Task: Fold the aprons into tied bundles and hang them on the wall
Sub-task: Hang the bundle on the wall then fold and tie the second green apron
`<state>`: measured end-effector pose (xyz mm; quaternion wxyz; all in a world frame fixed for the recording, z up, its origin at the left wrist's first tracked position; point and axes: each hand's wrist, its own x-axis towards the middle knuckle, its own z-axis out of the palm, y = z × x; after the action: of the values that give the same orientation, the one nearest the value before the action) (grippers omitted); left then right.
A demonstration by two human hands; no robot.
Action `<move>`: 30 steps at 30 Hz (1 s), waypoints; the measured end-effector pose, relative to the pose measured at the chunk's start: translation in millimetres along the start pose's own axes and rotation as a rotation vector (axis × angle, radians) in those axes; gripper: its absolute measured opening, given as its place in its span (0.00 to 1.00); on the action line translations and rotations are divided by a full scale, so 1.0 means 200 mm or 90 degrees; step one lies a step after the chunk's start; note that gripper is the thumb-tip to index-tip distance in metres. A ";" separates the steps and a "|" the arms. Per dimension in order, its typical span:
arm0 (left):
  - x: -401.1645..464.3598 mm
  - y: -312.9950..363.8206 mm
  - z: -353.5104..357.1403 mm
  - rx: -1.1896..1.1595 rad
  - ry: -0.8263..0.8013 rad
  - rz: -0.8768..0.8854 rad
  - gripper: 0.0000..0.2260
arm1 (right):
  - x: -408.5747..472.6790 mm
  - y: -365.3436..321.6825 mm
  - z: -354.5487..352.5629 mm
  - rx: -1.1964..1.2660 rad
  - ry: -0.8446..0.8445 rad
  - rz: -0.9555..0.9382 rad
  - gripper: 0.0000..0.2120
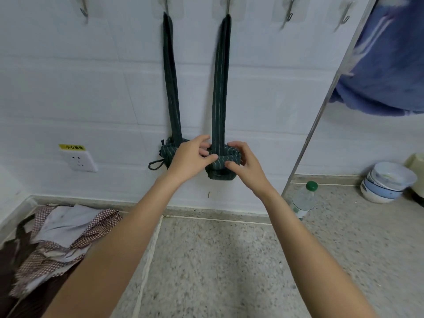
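Both hands on the right-hand bundle (222,163), hanging straight down from its hook (227,6).
Left hand (191,157) pinches its left edge, right hand (243,162) its front (strap vertical between them).

speckled counter (218,260) | cloth pile (62,237) left | bottle (304,199), bowls (385,182) right

One sign is present: a small yellow rectangular sticker (72,147) with dark Chinese characters, fixed directly above the white plastic wall socket (79,160). The characters are too blurred to read with certainty. The clear plastic bottle with green cap (303,200) carries a label whose print is illegible.
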<state>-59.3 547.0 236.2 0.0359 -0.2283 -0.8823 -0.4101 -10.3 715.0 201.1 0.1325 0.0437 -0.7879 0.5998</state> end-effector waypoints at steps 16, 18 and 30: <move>0.14 -0.09 0.10 0.091 0.015 0.042 0.17 | 0.14 0.11 0.00 -0.229 0.060 -0.068 0.25; 0.16 -0.10 0.13 0.070 0.028 0.030 0.16 | 0.15 0.12 0.03 -0.314 0.112 -0.084 0.25; -0.04 -0.04 0.14 0.017 0.137 0.026 0.15 | 0.02 0.08 0.10 -0.500 0.277 -0.204 0.24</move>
<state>-52.8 559.9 210.7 0.1420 -0.2002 -0.8740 -0.4195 -21.1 700.3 181.5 0.3921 -0.0153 -0.8921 0.2239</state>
